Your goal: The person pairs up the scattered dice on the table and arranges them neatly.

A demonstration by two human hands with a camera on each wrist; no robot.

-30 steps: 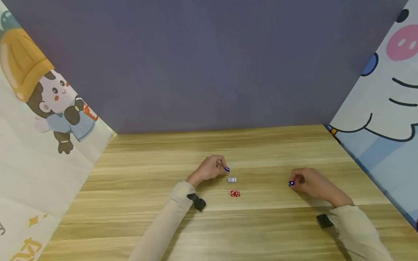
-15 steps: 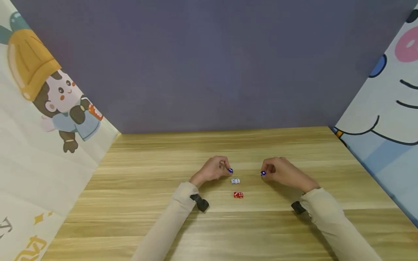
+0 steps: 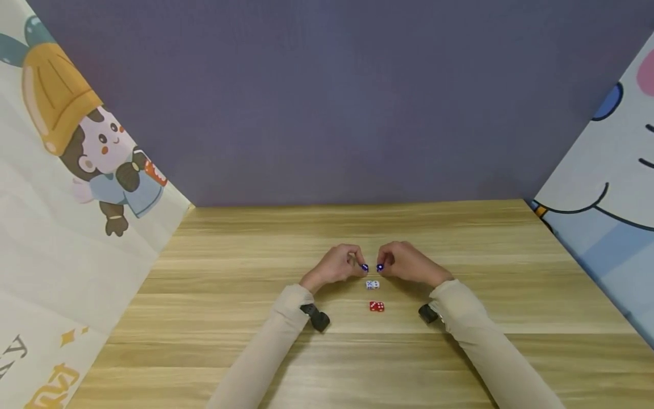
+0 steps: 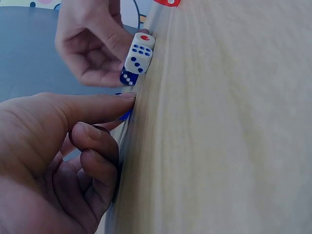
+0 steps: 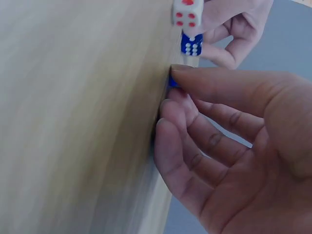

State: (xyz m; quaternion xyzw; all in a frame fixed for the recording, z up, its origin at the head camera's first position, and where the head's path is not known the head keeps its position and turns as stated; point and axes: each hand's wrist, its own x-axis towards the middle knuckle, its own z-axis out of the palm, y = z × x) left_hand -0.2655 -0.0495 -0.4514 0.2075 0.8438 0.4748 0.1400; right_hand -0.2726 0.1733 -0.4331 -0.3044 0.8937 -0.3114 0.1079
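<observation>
My left hand (image 3: 338, 264) pinches a blue die (image 3: 365, 267) between thumb and fingertips, low at the tabletop. Facing it, my right hand (image 3: 409, 263) pinches a second blue die (image 3: 380, 267); a narrow gap parts the two dice in the head view. Just in front of them sits a pair of white dice (image 3: 372, 284), side by side. Nearer to me is a pair of red dice (image 3: 376, 306), also side by side. In the left wrist view the thumb covers most of the left blue die (image 4: 125, 115); likewise, the right thumb hides much of its blue die (image 5: 173, 82) in the right wrist view.
The wood-grain table (image 3: 255, 238) reaches back to a dark grey panel (image 3: 347, 102). Cartoon-printed sheets stand at the left (image 3: 56, 255) and right (image 3: 608, 187). A black wrist camera (image 3: 319, 321) sits on the left sleeve, another black camera (image 3: 428, 313) on the right.
My right hand has moved left with its blue die, from well apart to close beside the left one. My left hand has stayed nearly in place, while the head view has shifted slightly.
</observation>
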